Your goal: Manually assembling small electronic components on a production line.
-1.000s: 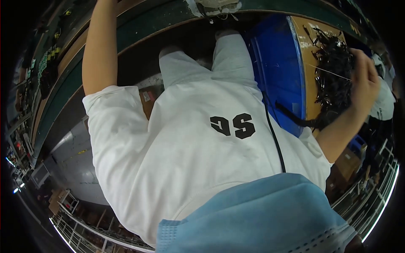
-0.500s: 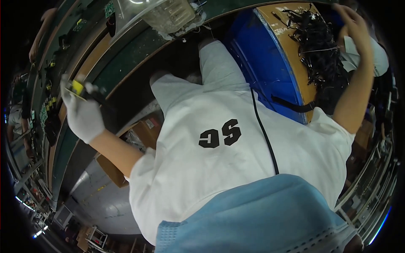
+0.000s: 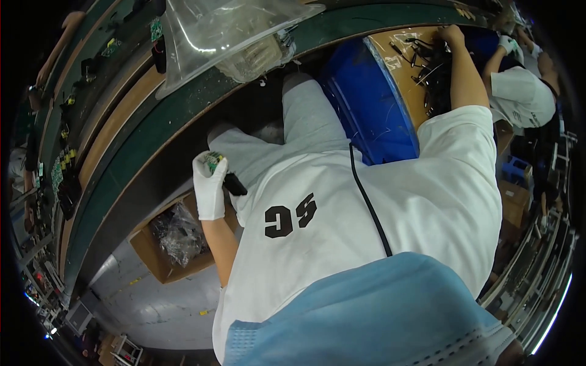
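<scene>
My left hand [image 3: 209, 189], in a white glove, is closed around a small green circuit board [image 3: 213, 161] beside my lap. A black block-shaped part [image 3: 234, 184] hangs at the board's lower side, by my palm. My bare right hand [image 3: 452, 36] reaches to the far edge of a heap of black cables [image 3: 437, 72]. Its fingers are curled down, and what they grip is hidden. The heap lies on a brown cardboard surface [image 3: 384, 46] over a blue bin [image 3: 366, 91].
A green workbench [image 3: 201, 100] curves across the front and left, carrying boards and black parts. A clear plastic bag [image 3: 207, 36] overhangs its edge. An open carton [image 3: 162, 262] with crumpled plastic stands at lower left. Another person [image 3: 519, 91] works at far right.
My left hand has come from over the left bench in toward my lap, still holding the board. My right hand has moved left and down to the cable heap, its fingers now curled.
</scene>
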